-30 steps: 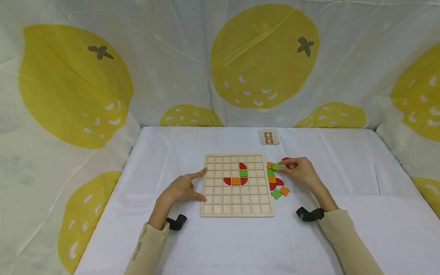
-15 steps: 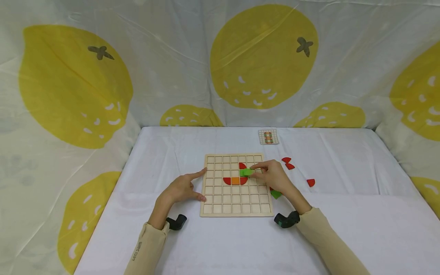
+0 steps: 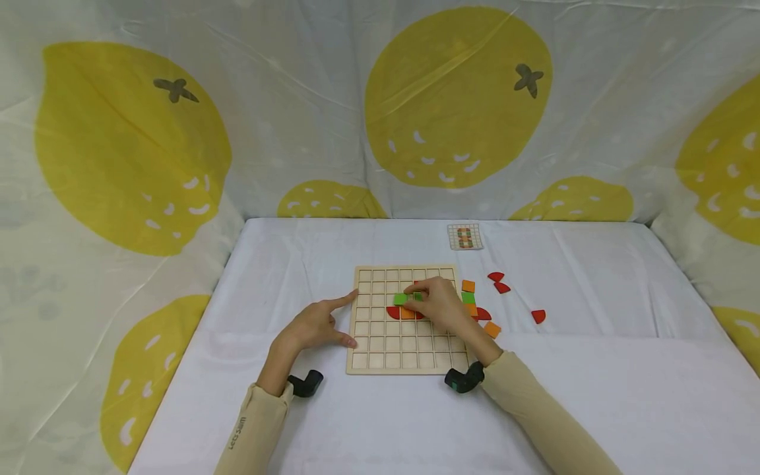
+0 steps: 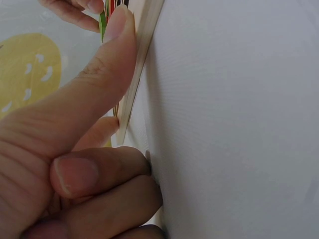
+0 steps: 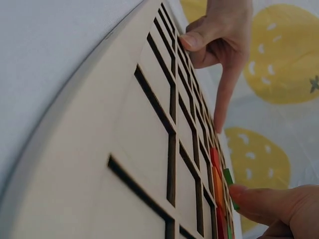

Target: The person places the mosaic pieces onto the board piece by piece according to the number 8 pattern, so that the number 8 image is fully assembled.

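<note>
A wooden grid board (image 3: 392,345) lies on the white cloth. My left hand (image 3: 311,326) rests at its left side, index finger and thumb spread apart against the rim; the left wrist view shows the other fingers folded under. Over the grid, my right hand (image 3: 439,305) pinches a green square tile (image 3: 400,299) between thumb and finger. That tile is just above a red rounded piece (image 3: 393,312) and an orange square tile (image 3: 407,314). In the right wrist view, the green tile (image 5: 229,179) stands out from the board face. My right hand partly covers other pieces on the board.
Right of the board lie loose orange tiles (image 3: 491,329), a green tile (image 3: 468,298) and several red rounded pieces (image 3: 538,316). A small card (image 3: 465,237) with a printed grid pattern lies near the back edge. Lemon-print cloth hangs behind.
My right hand has moved left from the loose pieces to over the board, carrying the green tile past the one lying in the grid. My left hand has stayed at the board's left side.
</note>
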`<state>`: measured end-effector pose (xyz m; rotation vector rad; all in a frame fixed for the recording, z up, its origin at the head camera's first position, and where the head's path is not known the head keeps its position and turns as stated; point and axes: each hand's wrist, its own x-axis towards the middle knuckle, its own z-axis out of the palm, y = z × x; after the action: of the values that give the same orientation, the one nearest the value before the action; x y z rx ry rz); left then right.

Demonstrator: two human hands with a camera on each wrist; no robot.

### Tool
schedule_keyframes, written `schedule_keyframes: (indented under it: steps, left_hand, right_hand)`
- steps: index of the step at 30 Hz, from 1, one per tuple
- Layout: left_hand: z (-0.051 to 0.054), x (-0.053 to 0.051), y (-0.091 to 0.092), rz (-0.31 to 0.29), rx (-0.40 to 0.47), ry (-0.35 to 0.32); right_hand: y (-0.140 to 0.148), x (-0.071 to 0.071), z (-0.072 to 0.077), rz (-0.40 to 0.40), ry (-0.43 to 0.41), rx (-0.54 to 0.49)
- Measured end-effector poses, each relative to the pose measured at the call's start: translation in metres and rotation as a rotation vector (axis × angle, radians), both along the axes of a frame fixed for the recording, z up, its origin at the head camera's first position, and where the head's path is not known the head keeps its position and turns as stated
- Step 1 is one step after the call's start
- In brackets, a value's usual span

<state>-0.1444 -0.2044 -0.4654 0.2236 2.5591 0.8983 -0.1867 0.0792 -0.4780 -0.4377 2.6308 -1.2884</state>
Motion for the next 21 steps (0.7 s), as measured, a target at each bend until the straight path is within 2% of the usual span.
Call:
schedule_keyframes:
  steps: [12, 21]
  left_hand:
    - [0.000, -0.001, -0.001, 0.000, -0.007, 0.004]
    - [0.001, 0.000, 0.000, 0.007, 0.001, -0.017]
  right_hand:
    - [-0.004, -0.003, -0.006, 0.004, 0.005, -0.020]
    - [-0.004, -0.004, -0.010, 0.025, 0.029, -0.017]
